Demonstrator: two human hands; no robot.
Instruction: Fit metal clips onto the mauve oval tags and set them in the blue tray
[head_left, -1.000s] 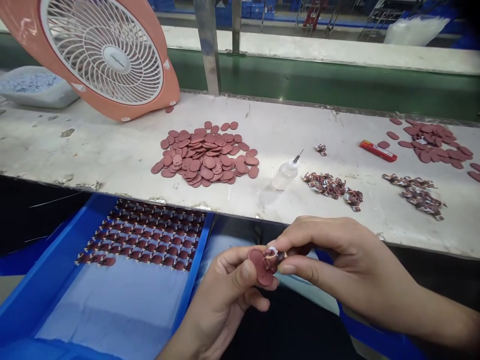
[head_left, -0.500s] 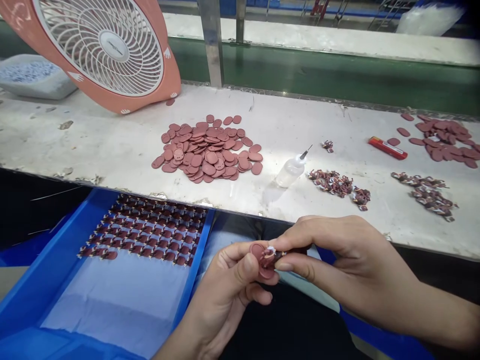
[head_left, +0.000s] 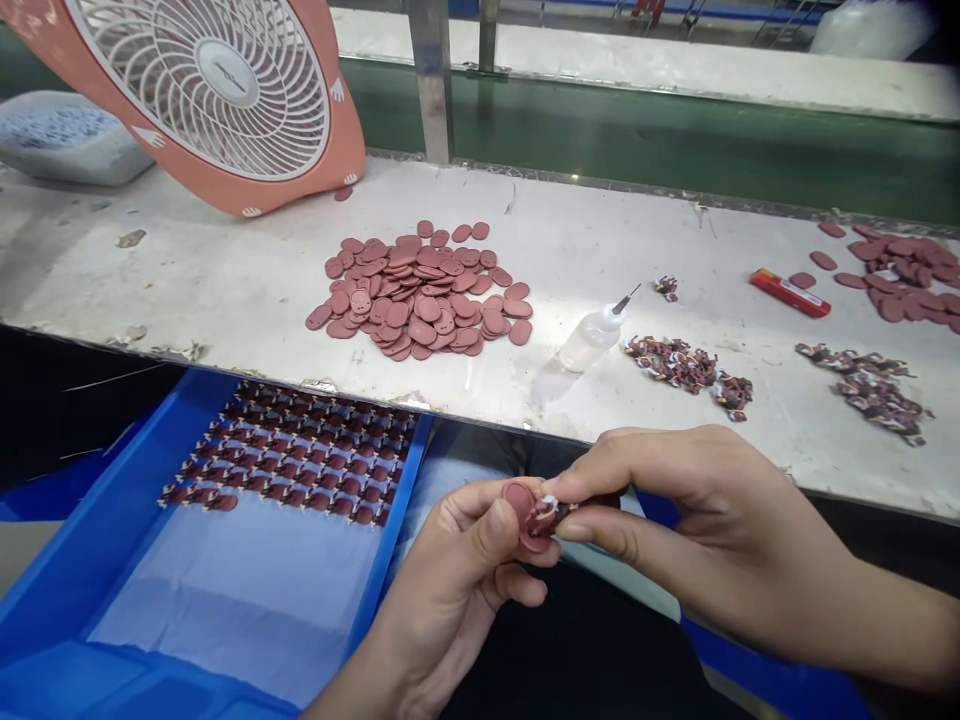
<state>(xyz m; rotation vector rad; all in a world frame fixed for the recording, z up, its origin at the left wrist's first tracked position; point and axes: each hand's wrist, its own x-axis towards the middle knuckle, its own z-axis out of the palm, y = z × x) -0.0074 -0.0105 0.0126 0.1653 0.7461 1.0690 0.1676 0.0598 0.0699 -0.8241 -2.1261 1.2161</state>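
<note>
Two hands meet low, just before worktop edge. Left hand pinches oval disc between thumb and fingers. Right hand pinches trim piece, pressed against disc face. Disc likely light, thin, slightly flexible, smooth: hold by rim, thumb on flat. Trim piece tiny, easily dropped: fingertip grip only. Disc pile and nozzle bottle lie on worktop beyond. Blue tray at left holds rows of assembled pieces.
</note>
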